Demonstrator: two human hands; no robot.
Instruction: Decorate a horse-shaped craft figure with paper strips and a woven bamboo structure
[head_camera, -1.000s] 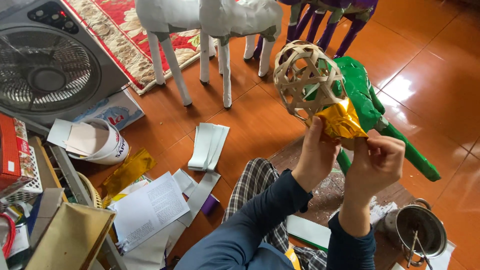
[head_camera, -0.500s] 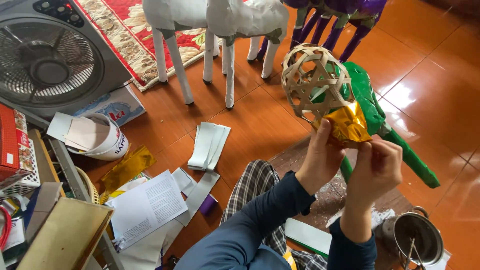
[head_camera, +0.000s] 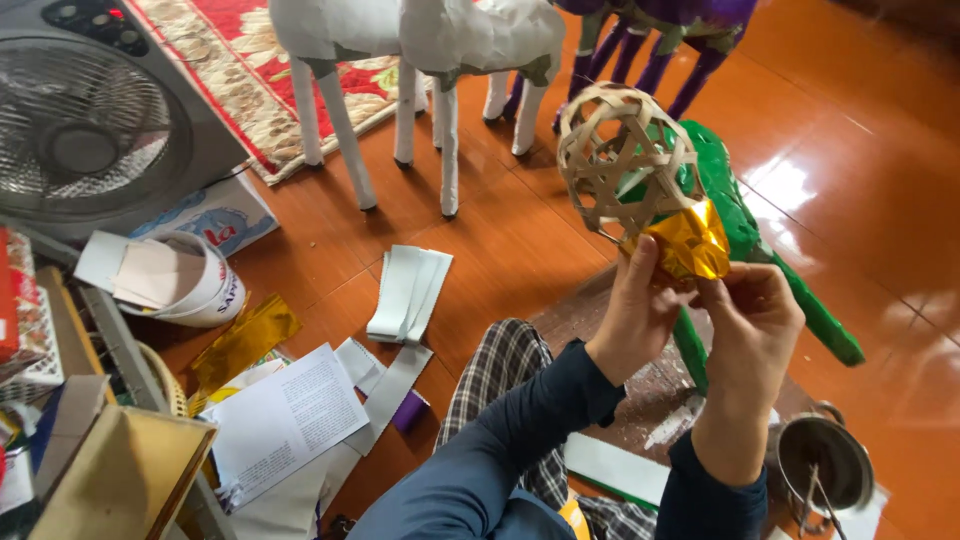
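left hand (head_camera: 640, 315) grips woven ball (head_camera: 625, 160) below, steadying it | right hand (head_camera: 750, 305) pinches gold foil (head_camera: 690, 245) against ball's underside

Two hands, left (head_camera: 640, 310) and right (head_camera: 750, 320), hold one woven ball (head_camera: 620, 160). Far off stand two white animal figures (head_camera: 420, 60) and one purple one (head_camera: 660, 30). One fan (head_camera: 80, 130) sits far left, one metal pot (head_camera: 820, 465) near right.

The woven ball (head_camera: 625, 160) is pale tan with an open lattice pattern; the foil (head_camera: 690, 245) stuck to its underside is shiny gold. Behind the ball lies a bright green papered figure (head_camera: 745, 225), and beyond that stand white papered legs (head_camera: 440, 130) and purple ones (head_camera: 650, 60). Below the ball, the sleeves (head_camera: 520, 440) are dark navy and the trousers (head_camera: 500, 365) checked black and white. The floor (head_camera: 870, 110) is glossy orange-brown; the rug (head_camera: 230, 60) is red with cream flowers.
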